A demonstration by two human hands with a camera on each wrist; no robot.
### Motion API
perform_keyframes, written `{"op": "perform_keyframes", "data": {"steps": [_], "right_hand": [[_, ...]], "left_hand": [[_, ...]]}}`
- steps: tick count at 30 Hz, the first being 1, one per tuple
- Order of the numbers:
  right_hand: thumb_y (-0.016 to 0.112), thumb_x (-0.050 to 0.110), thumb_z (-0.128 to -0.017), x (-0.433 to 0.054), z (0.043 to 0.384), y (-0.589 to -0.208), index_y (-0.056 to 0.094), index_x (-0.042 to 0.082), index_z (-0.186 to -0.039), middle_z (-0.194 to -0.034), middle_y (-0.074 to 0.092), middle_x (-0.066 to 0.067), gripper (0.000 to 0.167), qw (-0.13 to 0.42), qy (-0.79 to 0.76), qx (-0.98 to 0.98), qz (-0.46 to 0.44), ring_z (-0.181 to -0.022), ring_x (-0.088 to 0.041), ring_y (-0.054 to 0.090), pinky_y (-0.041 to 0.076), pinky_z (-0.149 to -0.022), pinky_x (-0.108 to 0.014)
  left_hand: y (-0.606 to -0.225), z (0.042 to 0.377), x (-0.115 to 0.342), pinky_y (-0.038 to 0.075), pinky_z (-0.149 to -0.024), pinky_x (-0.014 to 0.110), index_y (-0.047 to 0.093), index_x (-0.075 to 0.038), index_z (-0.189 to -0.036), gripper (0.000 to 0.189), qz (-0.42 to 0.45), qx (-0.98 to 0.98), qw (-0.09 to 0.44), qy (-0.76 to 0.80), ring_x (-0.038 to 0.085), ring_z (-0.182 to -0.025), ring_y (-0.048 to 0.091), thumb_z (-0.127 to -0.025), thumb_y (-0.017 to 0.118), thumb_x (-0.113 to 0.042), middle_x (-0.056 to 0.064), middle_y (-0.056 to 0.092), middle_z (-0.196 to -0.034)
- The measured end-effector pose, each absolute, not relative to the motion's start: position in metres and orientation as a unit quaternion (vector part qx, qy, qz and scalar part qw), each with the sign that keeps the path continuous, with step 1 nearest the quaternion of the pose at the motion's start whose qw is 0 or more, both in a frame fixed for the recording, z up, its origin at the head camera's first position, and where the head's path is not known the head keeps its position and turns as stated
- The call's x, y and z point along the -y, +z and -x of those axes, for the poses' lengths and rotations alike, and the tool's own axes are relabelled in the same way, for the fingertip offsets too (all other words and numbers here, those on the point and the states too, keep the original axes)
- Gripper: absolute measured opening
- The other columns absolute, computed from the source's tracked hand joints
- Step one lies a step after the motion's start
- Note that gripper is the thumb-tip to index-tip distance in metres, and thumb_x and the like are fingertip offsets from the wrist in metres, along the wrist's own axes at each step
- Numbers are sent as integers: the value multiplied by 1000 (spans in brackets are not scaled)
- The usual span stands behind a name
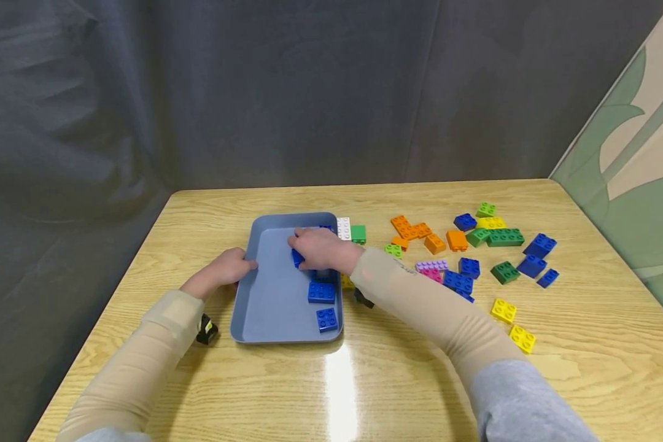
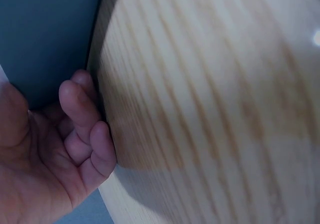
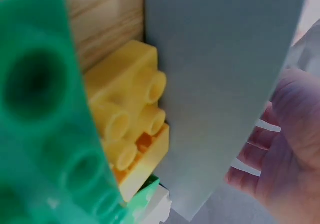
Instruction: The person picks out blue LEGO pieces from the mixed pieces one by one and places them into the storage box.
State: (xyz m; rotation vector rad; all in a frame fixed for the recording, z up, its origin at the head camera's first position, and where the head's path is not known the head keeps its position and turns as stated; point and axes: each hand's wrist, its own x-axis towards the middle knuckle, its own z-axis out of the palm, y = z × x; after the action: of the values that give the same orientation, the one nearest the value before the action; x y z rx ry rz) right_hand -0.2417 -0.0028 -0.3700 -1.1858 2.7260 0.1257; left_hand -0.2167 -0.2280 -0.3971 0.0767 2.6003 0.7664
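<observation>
A blue-grey tray (image 1: 273, 294) lies on the table. My left hand (image 1: 228, 267) grips its left rim, thumb over the edge; in the left wrist view the fingers (image 2: 80, 108) lie against the outer wall. Inside the tray my right hand (image 1: 323, 247) reaches over from the right and pinches a blue brick (image 1: 296, 258), partly hidden by the hand. Along the tray's right side lie other blue bricks, among them one below the hand (image 1: 321, 293) and one at the near corner (image 1: 327, 320). In the right wrist view the tray wall (image 3: 215, 83) stands before the fingers.
Just outside the tray's right wall are a white brick (image 1: 344, 228), a green brick (image 1: 358, 234) and a yellow brick (image 3: 130, 114). Orange (image 1: 457, 240), dark green (image 1: 505, 237), blue (image 1: 540, 245), pink and yellow (image 1: 522, 339) bricks are scattered across the table's right side.
</observation>
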Motion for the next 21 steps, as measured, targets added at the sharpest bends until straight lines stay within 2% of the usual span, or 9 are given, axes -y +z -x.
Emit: {"op": "perform_keyframes", "data": {"steps": [5,14,21], "right_hand": [[66,39,-92,-6,240,-364,56,11,-130,-126,56,-8,48,79,24,-917,389,-107,-20,57,49,-87,-34],[64,36,-94,-31,242,-355,56,10,-131,-114,57,-5,46,58,-23,-923,380,-96,-17,56,50,-80,-32],[64,33,-95,-57,239,-350,56,7,-131,-122,56,-8,45,50,-58,-926,369,-101,-20,57,48,-89,-35]], "left_hand": [[-392,214,228,50,-55,33,59,9,-95,30,-39,-936,213,279,23,-60,60,-98,45,-17,16,61,-76],[-394,215,229,50,-58,34,60,9,-97,30,-33,-938,211,272,22,-62,60,-98,45,-17,15,62,-77],[-395,216,228,48,-58,33,60,7,-95,29,-34,-937,214,274,21,-61,58,-98,44,-16,13,61,-74]]}}
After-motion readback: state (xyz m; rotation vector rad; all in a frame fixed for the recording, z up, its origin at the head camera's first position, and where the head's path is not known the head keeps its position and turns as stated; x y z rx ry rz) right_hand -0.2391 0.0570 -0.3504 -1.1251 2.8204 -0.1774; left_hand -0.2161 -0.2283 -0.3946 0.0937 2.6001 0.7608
